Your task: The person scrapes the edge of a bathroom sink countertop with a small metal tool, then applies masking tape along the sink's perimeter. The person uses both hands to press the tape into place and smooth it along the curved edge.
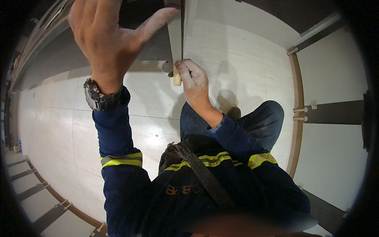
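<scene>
My left hand (104, 43) reaches up at the top left, its back toward me and fingers stretched out, their tips cut off by the picture's edge. Its dusty thumb points right and meets the edge of a long, narrow, pale strip (174, 37) beside a thin dark line. At the strip's near end my right hand (194, 81) pinches it, thumb on the near side and other fingers partly hidden behind. A short cream-yellow tip (177, 80) sticks out below the thumb. White dust covers the right fingers. I cannot tell what the strip belongs to.
A dark panel (148, 47) stands behind my left hand. Pale floor tiles (154, 122) spread below, with my bent knee (270, 114) over them. White and grey cabinet fronts (335, 146) with small pale handles line the right side, above a brown base strip (299, 114). More fronts curve along the lower left.
</scene>
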Demonstrator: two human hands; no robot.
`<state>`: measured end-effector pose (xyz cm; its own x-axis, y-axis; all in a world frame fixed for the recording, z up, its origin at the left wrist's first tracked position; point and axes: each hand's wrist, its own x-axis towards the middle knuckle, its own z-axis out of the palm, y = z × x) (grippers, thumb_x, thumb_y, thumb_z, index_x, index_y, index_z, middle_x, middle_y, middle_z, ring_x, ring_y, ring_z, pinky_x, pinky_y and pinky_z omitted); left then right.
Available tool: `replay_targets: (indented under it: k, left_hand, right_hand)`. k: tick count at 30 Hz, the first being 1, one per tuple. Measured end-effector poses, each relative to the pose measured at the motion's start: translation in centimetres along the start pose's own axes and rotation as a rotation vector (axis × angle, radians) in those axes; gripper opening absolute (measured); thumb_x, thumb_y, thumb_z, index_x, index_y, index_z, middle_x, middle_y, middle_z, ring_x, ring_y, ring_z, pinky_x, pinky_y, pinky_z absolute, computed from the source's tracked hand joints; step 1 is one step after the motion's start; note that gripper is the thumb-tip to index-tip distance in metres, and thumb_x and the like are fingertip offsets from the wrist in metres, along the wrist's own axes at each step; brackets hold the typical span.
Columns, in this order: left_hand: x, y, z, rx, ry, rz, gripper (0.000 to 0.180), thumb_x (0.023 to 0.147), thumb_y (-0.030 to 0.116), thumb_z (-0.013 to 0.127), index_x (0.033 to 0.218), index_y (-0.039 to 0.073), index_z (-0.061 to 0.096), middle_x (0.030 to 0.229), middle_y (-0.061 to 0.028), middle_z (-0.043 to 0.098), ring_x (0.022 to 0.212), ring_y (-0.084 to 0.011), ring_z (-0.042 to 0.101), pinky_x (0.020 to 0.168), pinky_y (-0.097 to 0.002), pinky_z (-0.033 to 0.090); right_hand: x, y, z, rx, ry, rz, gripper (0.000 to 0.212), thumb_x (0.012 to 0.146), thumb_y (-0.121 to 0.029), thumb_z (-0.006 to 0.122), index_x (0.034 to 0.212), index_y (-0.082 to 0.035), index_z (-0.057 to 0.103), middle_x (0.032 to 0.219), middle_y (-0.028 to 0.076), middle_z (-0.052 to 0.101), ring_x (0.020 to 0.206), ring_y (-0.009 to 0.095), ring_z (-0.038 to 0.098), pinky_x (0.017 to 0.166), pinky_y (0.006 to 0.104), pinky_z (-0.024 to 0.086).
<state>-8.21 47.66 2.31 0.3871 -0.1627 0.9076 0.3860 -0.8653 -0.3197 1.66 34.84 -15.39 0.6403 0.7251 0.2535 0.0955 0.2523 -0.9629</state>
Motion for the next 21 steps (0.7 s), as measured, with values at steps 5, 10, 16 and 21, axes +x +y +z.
replay_targets:
  k: [5, 10, 16, 21]
  left_hand:
    - [-7.3, -1.4, 5.1, -0.102, 0.34, -0.03, 0.115, 0.059, 0.071, 0.088, 0.152, 0.019, 0.046, 0.161, -0.023, 0.034, 0.15, -0.0427, 0.027, 0.119, -0.0651, 0.027]
    - [-14.2, 3.9, 6.8, -0.154, 0.176, -0.328, 0.124, 0.062, 0.083, 0.078, 0.161, 0.024, 0.035, 0.169, -0.0282, 0.011, 0.154, -0.0559, 0.009, 0.118, -0.0749, 0.018]
    - [-17.4, 5.7, 6.2, -0.15, 0.084, -0.398, 0.123, 0.062, 0.084, 0.077, 0.161, 0.026, 0.035, 0.17, -0.0274, 0.01, 0.155, -0.0522, 0.009, 0.119, -0.0735, 0.019]
    - [-17.8, 5.0, 6.0, -0.077, 0.035, -0.312, 0.134, 0.056, 0.084, 0.08, 0.163, 0.023, 0.029, 0.17, -0.0265, 0.006, 0.156, -0.0512, 0.007, 0.119, -0.0752, 0.016]
  right_hand:
    - [-0.1, 0.3, -0.3, -0.078, -0.029, -0.002, 0.031, 0.104, -0.026, 0.06, 0.095, 0.002, 0.07, 0.075, 0.007, 0.065, 0.072, 0.011, 0.057, 0.068, 0.0286, 0.046]
    - [-0.1, 0.3, -0.3, -0.057, -0.041, -0.062, 0.025, 0.102, -0.02, 0.059, 0.099, 0.003, 0.068, 0.078, 0.009, 0.063, 0.074, 0.015, 0.058, 0.072, 0.0306, 0.048]
    - [-0.2, 1.2, -0.9, -0.096, -0.103, -0.092, 0.021, 0.1, -0.016, 0.056, 0.1, 0.004, 0.064, 0.086, 0.012, 0.064, 0.079, 0.019, 0.059, 0.076, 0.0322, 0.049]
    - [0.3, 1.4, -1.7, -0.098, -0.173, -0.092, 0.021, 0.099, -0.015, 0.056, 0.098, 0.005, 0.063, 0.086, 0.013, 0.062, 0.079, 0.02, 0.058, 0.077, 0.0325, 0.048]
